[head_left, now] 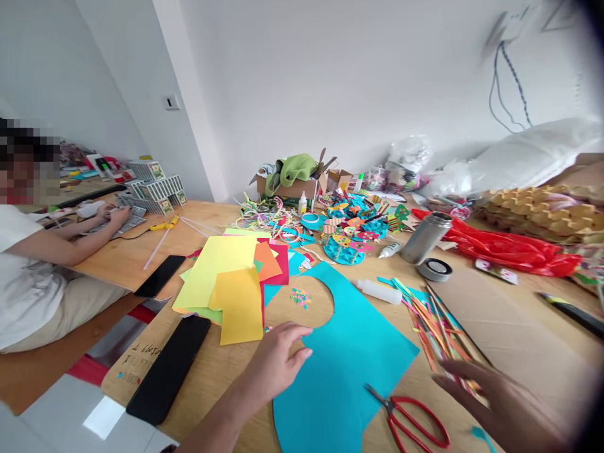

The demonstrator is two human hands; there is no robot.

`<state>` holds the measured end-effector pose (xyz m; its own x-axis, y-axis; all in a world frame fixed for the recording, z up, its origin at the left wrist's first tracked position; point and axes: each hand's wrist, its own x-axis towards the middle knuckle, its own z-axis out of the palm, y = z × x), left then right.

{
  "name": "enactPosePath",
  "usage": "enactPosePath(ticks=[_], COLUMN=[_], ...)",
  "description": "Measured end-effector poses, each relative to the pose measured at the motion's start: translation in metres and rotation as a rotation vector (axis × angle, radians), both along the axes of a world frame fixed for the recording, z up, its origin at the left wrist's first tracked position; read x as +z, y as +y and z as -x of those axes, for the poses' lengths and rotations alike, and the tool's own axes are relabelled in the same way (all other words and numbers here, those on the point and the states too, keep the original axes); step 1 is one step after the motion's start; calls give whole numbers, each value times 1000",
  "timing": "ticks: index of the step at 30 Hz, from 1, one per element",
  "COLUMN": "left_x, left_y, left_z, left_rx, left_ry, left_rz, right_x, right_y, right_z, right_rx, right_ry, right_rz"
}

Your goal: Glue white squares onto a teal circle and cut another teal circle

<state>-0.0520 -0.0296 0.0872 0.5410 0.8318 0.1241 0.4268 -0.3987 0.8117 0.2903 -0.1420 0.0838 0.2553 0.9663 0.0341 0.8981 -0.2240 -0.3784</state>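
Observation:
My left hand is over the left edge of a large blue sheet, thumb and fingers apart, holding nothing. The sheet has a round cut-out, with small colored paper bits on the wood inside it. On the right, my right hand hovers near the colored paper strips, its fingers apart and nothing between them. Red-handled scissors lie between my hands, their tips on the blue sheet. Yellow sheets and a red sheet lie beyond my left hand.
Black phones lie at the left. A glue bottle, a steel flask and its lid stand or lie right of center. Cardboard covers the right side. A person sits at the far left.

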Motion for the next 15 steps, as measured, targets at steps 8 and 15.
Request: enactPosePath(ticks=[8, 15], left_x=[-6, -21], left_y=[-18, -41], left_z=[42, 60], left_rx=[84, 173], left_ry=[170, 229], left_rz=[-59, 279], right_x=[15, 25], right_y=[101, 75], right_z=[51, 99], right_rx=[231, 331], right_ry=[-268, 8], right_rz=[166, 415])
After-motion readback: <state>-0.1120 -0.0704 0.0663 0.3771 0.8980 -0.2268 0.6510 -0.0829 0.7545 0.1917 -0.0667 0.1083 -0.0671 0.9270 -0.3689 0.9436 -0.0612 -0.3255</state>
